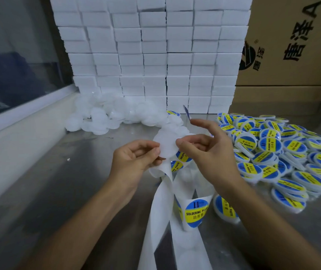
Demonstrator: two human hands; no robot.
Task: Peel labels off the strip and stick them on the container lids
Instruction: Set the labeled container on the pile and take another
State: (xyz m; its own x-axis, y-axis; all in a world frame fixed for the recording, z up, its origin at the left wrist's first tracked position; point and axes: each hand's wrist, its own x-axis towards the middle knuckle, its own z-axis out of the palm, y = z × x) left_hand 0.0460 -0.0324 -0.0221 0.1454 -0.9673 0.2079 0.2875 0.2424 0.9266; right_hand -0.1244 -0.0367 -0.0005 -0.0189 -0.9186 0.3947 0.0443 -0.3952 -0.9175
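Note:
My left hand pinches a plain white lid by its left edge, together with the top of the white backing strip. My right hand meets the lid's right edge with thumb and curled fingers. Its index finger is raised, and a blue label, seen edge-on, clings to the fingertip. Blue-and-yellow "soldering paste" labels remain on the strip, which hangs down toward me in two bands.
A heap of labelled lids covers the steel table at the right. Unlabelled white lids are piled at the back left, below a wall of stacked white boxes. Cardboard cartons stand at the back right.

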